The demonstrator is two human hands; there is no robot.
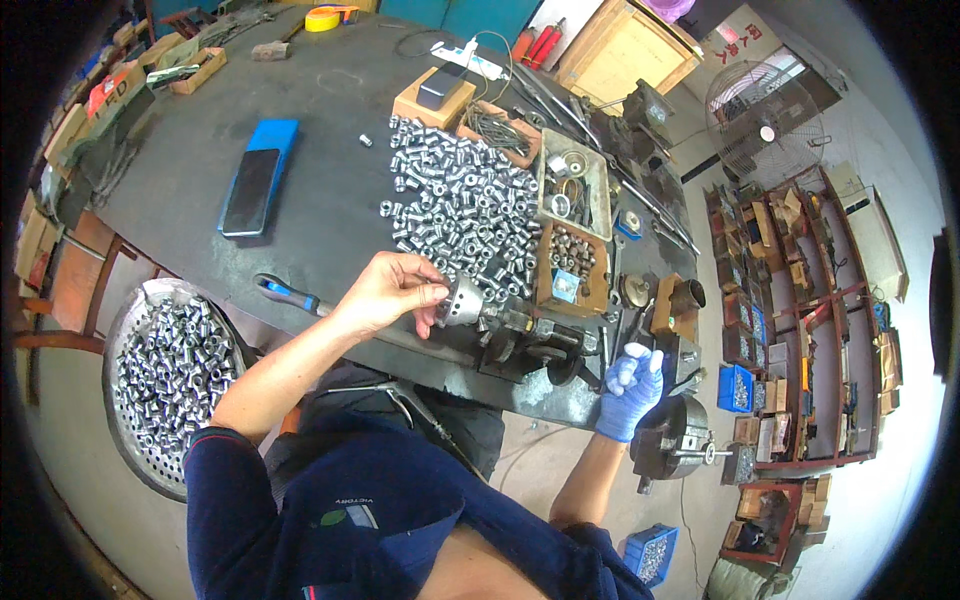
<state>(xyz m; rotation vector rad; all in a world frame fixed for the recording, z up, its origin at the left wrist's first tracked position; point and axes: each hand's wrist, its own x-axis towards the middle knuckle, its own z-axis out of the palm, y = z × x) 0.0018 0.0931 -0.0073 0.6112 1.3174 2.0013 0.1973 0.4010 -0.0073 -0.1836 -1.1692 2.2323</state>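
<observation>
My bare left hand (398,292) is at the bench's near edge, thumb and fingers pinched together against the open end of a metal cylinder with holes around it (461,302). Whatever sits in the pinch is hidden. The cylinder belongs to a dark bench fixture with a shaft and a round wheel (546,358). My right hand (632,386), in a pale blue glove, has its fingers curled beside the fixture's dark lever; I cannot make out what they hold. Behind my left hand lies a large heap of short shiny metal fittings (462,195).
A perforated metal bowl (112,372) full of similar fittings stands at left. On the bench are a phone on a blue box (252,192), a blue-handled tool (285,292), a box of brownish fittings (553,295) and a parts tray (600,205). A heavy round chuck (672,440) is beside my right wrist.
</observation>
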